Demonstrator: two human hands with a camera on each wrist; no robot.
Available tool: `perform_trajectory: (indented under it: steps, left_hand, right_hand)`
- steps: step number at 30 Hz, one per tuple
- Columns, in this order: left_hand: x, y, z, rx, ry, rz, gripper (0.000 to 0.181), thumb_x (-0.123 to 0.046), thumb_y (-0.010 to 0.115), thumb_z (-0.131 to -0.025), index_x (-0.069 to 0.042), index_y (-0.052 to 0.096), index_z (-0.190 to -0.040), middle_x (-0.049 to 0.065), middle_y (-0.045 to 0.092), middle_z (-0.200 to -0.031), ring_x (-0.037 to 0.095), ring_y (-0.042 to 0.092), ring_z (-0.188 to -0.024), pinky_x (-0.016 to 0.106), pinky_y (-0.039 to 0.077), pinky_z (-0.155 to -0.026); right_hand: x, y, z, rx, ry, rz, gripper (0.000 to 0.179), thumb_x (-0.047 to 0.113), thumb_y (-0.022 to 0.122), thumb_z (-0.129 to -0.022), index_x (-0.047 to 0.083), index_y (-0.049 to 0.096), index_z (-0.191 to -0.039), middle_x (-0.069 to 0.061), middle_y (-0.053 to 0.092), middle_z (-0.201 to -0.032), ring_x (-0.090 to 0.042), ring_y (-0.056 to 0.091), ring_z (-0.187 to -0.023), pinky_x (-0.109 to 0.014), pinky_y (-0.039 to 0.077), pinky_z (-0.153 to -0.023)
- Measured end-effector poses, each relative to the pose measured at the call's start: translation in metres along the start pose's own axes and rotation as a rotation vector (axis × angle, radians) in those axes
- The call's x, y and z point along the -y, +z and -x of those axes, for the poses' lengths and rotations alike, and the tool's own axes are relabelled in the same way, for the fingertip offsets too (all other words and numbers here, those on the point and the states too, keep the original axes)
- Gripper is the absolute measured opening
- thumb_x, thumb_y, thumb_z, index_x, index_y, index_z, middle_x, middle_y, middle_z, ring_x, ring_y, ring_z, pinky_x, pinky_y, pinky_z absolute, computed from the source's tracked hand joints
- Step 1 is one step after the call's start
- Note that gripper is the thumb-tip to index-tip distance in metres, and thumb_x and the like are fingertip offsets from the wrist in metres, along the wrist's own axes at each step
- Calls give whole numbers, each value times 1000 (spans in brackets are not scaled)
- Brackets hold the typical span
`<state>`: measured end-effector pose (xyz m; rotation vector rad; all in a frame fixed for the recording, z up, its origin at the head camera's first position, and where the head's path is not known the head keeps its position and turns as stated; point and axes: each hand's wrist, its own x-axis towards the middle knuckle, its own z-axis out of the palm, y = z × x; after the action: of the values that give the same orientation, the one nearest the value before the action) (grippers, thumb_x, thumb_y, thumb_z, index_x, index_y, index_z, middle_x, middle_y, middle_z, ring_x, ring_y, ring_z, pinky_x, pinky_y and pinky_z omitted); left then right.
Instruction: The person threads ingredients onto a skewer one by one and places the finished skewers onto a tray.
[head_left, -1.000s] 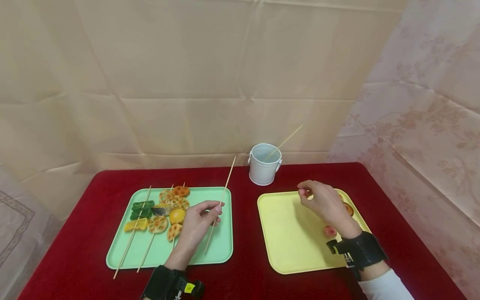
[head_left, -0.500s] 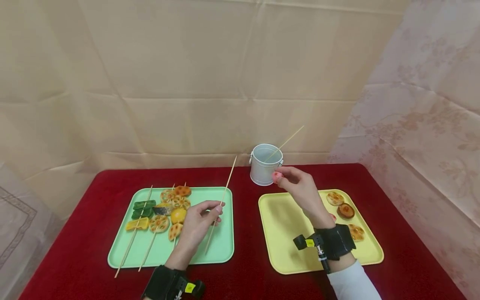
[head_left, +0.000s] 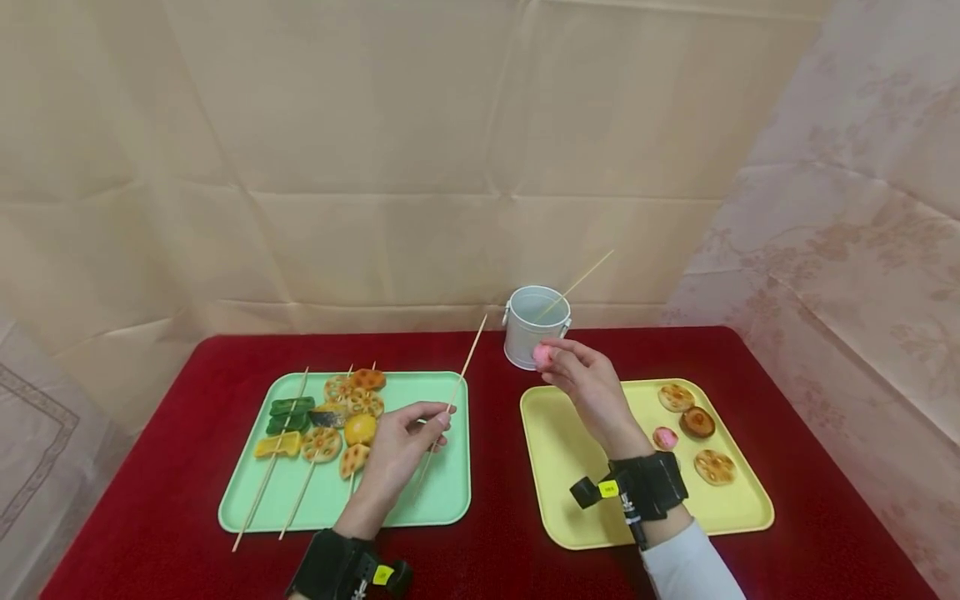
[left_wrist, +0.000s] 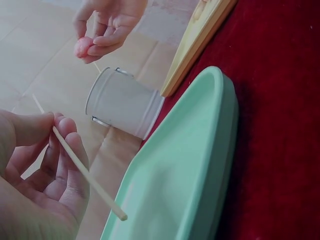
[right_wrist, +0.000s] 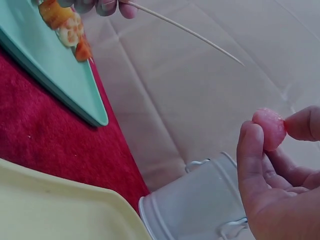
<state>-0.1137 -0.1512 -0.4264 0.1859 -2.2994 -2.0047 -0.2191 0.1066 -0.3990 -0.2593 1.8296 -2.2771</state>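
My left hand (head_left: 405,437) pinches a thin wooden skewer (head_left: 470,354) between thumb and fingers, its bare tip slanting up and away over the green tray (head_left: 450,512). In the left wrist view the skewer's blunt end (left_wrist: 120,214) points down toward that tray. Over the back of the yellow tray (head_left: 558,517), my right hand (head_left: 592,392) pinches a round pink ball-shaped food piece (right_wrist: 270,129) between thumb and fingertips, just in front of the white bucket. The skewer tip and the pink ball are apart. Another pink piece (head_left: 665,438) lies on the yellow tray.
Filled skewers with green pieces (head_left: 288,423), lotus root slices (head_left: 321,445) and a yellow round (head_left: 360,429) lie on the green tray's left. A white bucket (head_left: 522,337) holding one skewer (head_left: 588,273) stands behind. Browned slices (head_left: 715,467) and a mushroom-like piece (head_left: 697,422) sit at right.
My right hand has moved left from over the yellow tray's far side toward the skewer, carrying the pink ball. The left hand keeps its grip on the skewer, nearly still.
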Motion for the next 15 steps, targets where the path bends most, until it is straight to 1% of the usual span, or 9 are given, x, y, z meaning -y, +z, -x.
perform_trajectory:
  steps: [4,8,12,15]
  left_hand:
    - [-2,-3,-1,25,27,-81,16,-10,73,-97,-3,79,-110,16,76,-97,22,67,-73,27,53,-65]
    - [-4,-9,0,92,57,-182,13,-11,74,-96,-5,81,-106,12,76,-93,18,66,-72,26,51,-64]
    - [-6,-13,0,163,63,-243,12,-12,74,-96,-6,82,-104,8,76,-94,17,64,-72,26,49,-64]
    - [-7,-15,1,189,67,-274,11,-11,75,-95,-7,82,-103,4,76,-94,16,64,-73,27,49,-64]
  right_hand:
    - [-1,0,-1,17,17,-60,33,10,53,-108,-10,55,-134,-4,70,-106,-15,69,-95,-25,56,-88]
    - [-2,-2,-2,24,31,-100,30,9,53,-108,-8,57,-133,-5,70,-108,-15,69,-95,-25,57,-88]
    - [-3,-5,-2,34,24,-105,30,10,54,-108,-7,59,-132,-7,69,-115,-15,68,-96,-25,56,-89]
    - [-3,-5,-2,37,4,-105,29,10,55,-108,-6,63,-131,-7,70,-116,-15,67,-95,-25,56,-89]
